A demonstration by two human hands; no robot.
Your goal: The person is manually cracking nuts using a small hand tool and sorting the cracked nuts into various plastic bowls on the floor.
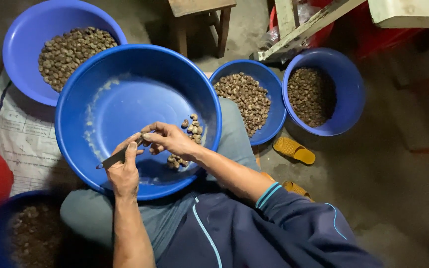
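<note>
A small knife (114, 160) is being gripped in the closed left hand (124, 171); a nut (144, 136) is being pinched by the right hand (171, 140) over the lap-held blue basin (125, 64). The blade could slip onto the fingers. Room is being crowded by nut-filled bowls (346, 84) just beside the basin's rim.

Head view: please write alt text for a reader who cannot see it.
Over a blue basin on the lap, the left hand holds a small knife and the right hand pinches a nut; a few nuts lie inside. Three blue bowls of nuts stand around.
</note>
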